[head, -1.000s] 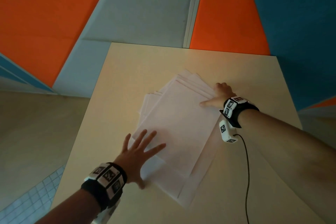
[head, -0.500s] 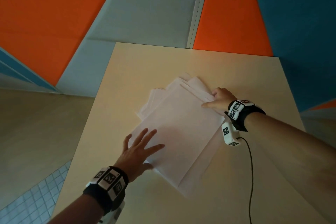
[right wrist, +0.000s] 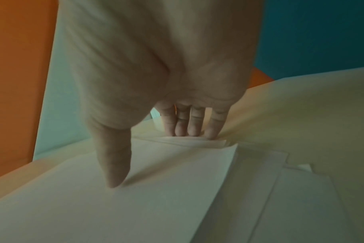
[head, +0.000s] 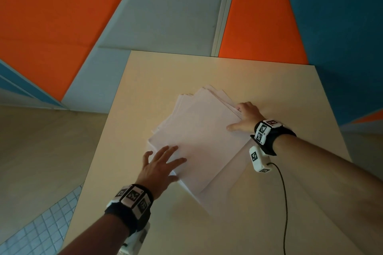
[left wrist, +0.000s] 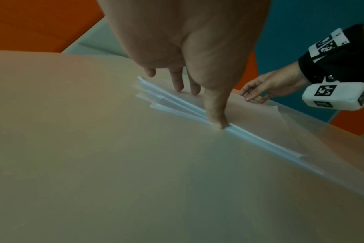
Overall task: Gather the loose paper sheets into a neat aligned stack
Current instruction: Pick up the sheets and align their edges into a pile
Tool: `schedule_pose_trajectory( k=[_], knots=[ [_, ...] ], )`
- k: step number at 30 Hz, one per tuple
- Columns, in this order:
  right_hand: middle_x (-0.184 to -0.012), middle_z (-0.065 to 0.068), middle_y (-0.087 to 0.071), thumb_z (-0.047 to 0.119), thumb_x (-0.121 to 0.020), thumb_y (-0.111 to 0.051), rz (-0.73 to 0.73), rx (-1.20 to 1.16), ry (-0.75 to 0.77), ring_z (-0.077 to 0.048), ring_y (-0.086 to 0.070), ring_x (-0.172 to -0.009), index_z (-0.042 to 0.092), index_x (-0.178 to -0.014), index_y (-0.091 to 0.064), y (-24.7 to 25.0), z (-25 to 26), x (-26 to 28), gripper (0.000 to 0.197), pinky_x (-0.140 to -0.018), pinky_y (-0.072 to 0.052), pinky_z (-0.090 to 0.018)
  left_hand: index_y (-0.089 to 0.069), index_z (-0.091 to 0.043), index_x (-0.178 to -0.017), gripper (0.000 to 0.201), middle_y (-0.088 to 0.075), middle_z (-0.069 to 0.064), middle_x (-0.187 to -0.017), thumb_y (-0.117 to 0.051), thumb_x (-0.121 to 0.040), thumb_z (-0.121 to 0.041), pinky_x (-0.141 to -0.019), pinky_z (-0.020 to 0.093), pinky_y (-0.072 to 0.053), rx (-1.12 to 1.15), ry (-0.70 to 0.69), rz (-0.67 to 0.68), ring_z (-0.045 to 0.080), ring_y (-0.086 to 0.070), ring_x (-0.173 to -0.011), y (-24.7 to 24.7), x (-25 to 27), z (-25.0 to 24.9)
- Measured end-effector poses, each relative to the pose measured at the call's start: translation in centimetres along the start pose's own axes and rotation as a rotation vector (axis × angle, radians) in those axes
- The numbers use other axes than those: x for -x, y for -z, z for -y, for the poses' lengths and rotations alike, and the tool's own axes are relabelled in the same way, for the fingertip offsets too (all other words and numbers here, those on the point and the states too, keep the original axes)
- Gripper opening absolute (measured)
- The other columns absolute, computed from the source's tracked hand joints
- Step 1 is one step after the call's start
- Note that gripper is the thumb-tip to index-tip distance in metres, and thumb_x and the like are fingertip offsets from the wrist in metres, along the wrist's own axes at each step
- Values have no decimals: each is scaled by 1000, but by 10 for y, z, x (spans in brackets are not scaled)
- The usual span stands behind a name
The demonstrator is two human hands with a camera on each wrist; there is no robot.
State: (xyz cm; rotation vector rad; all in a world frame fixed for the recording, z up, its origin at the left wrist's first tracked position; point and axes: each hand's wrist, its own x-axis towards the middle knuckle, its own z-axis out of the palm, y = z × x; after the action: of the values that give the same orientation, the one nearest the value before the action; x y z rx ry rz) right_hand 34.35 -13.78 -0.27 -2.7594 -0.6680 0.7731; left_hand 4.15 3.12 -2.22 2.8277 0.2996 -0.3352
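Both hands are laid on one fanned pile of paper in the middle of the table (head: pixel 269 80). At the near-left edge of the sheets (head: pixel 199 134) the left hand (head: pixel 159 163) is spread flat, fingers straight and apart, its thumb pressed against the stepped paper edges and nothing gripped. Across the pile, at the far-right corner, the right hand (head: pixel 245 118) is set with its thumb flat on the top sheet and its four fingers held together and bent down against the corner edges; whether any sheet is pinched cannot be told. Such paper is judged to be light, thin, limp and slippery, sheet sliding easily over sheet, so it is best handled by the edges, squeezed inward from opposite sides rather than lifted by one corner, which would let it sag and fan. One pile is seen; several offset edges are visible at its corners, but the sheets cannot be counted exactly. Two hands are in view.
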Motion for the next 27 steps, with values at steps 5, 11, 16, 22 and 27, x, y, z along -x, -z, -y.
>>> schedule_pose_trajectory(
  k=[5,11,16,22,27],
  knots=[
    [-133,-14,-48,34,-81,-64,-202,-88,-141,-34,-46,-123,10,-130,-51,0,-8,22,55,-100,-44,-41,-46,-35,-138,54,-37,-5,-152,-57,-86,-47,-110,43,-28,217,106,-90,19,-39,-138,20,-19,10],
    [-121,-23,-64,21,-85,-55,-115,-303,-482,-38,-62,-110,-3,-115,-61,-31,-25,84,39,-79,-47,-32,-40,-11,-141,54,-37,15,-146,-53,-90,-22,-108,44,-35,334,497,-11,36,-38,-131,52,-80,30],
    [-113,-22,-68,24,-82,-56,-1,-590,-609,-36,-66,-104,-5,-102,-59,-67,-19,123,35,-84,-53,-35,-43,-7,-137,51,-35,17,-138,-49,-88,-20,-105,47,-37,267,542,152,39,-37,-127,62,-99,17],
    [-94,-19,-66,18,-78,-57,-75,-762,-570,-34,-66,-92,0,-85,-55,-84,7,127,20,-83,-56,-38,-41,-7,-132,46,-41,17,-135,-46,-89,-19,-102,49,-39,276,555,203,39,-45,-123,61,-90,7],
    [-66,-3,-43,12,-76,-56,-128,-790,-480,-25,-45,-72,15,-65,-39,-76,19,134,21,-63,-37,-28,-42,-8,-128,43,-40,12,-132,-50,-86,-19,-97,48,-40,207,535,219,34,-42,-123,57,-66,-1]
  ],
)
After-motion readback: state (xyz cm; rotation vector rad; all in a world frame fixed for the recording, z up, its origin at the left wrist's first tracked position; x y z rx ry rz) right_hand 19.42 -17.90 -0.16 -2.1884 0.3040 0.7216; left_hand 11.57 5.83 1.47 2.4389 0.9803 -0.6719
